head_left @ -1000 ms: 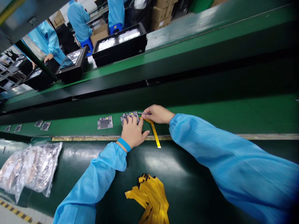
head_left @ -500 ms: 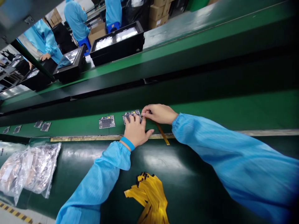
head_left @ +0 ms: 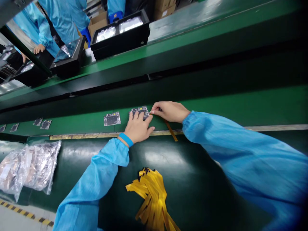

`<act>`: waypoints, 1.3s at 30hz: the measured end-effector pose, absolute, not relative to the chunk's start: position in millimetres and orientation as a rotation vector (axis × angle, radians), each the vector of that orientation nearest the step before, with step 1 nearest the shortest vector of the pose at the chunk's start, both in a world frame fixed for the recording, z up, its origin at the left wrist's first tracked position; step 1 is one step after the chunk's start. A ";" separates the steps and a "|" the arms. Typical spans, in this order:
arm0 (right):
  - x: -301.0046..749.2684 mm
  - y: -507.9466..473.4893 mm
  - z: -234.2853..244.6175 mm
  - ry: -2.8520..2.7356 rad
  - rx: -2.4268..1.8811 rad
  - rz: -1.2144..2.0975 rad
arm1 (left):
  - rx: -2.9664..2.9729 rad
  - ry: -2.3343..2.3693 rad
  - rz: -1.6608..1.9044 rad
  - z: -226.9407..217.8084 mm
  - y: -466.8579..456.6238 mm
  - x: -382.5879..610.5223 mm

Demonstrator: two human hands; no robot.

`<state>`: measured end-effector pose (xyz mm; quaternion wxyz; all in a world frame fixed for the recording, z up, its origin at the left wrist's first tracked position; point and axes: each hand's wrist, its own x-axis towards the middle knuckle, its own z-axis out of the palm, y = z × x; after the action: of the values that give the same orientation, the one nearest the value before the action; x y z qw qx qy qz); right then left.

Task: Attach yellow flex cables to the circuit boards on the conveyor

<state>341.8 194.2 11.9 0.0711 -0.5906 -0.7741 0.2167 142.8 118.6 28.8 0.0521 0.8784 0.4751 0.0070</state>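
A circuit board [head_left: 145,110] lies on the green belt, partly covered by the fingers of my left hand [head_left: 137,127]. Those fingers are spread and rest on the board, with the thumb apart from it. At the board's right edge, my right hand [head_left: 169,111] is closed in a pinch on an amber flat flex cable [head_left: 171,131]. The strip trails down over the belt's near edge; its pinched end is hidden by the fingertips. Just left stands a second circuit board [head_left: 112,119], untouched. Nearer me, a pile of flex cables [head_left: 154,195] is fanned out on the dark green surface.
Several more boards [head_left: 45,124] lie farther left on the belt. Clear plastic bags [head_left: 40,166] rest at the left. Beyond the belt, a raised green ledge carries black trays [head_left: 120,37]. A co-worker's hand [head_left: 39,48] is at a tray, upper left.
The view has shifted slightly. My left thumb and fingers have slid a little lower on the board, uncovering more of its right side. My right hand still pinches the cable at the board's edge.
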 end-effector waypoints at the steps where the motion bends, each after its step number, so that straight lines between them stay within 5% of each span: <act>1: 343.8 188.9 12.7 -2.308 -1.753 0.647 | 2.655 1.416 0.057 33.3 116.9 134.0; 12: 319.5 34.2 42.4 -2.362 -1.180 1.169 | 2.565 1.277 0.011 75.2 30.8 30.7; 17: 301.8 -13.0 44.2 -2.503 -1.072 1.114 | 2.508 1.241 -0.058 69.0 -2.5 23.5; 29: 288.2 -24.2 34.2 -2.657 -1.132 0.856 | 2.475 1.196 -0.008 60.7 -10.5 20.9; 39: 291.4 -21.8 35.3 -2.436 -1.118 1.213 | 2.325 1.078 0.110 64.0 -1.3 31.3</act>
<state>291.4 -21.8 35.3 0.0996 -0.3781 -0.8239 0.4102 31.3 -1.3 64.0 0.2841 0.8690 0.4030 0.0412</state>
